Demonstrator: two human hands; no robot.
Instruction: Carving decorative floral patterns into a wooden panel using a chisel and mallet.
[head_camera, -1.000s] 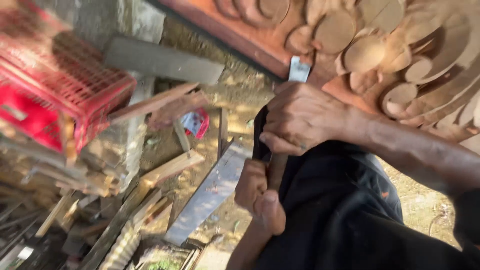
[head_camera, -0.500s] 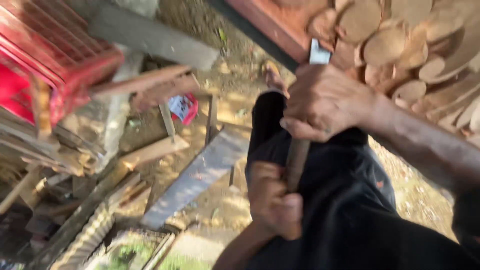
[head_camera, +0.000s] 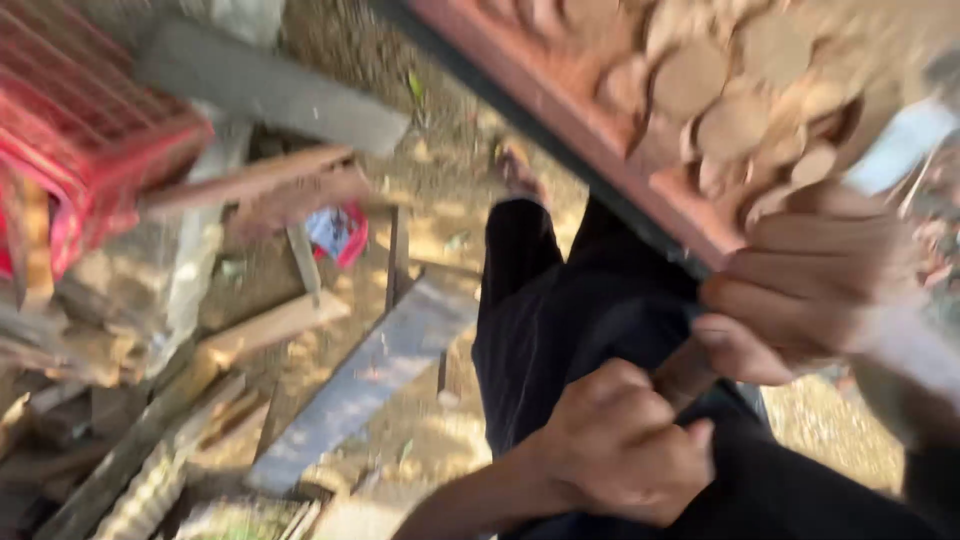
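My right hand is closed round the upper part of a chisel, whose pale metal blade rests against a reddish carved wooden panel with round leaf shapes. Just below it, my left hand grips the lower end of the brown wooden chisel handle. Both hands sit above my lap in black trousers. The frame is heavily blurred, so the blade tip is unclear.
A red plastic crate stands at the upper left over a heap of scrap wood strips. A grey board lies on the sandy ground, with a small red and blue packet beyond it. A sandalled foot shows near the panel's edge.
Both hands and the chisel have shifted right and lower in view along the carved panel. The left hand has closed up nearer the right hand, and the view has swung and blurred.
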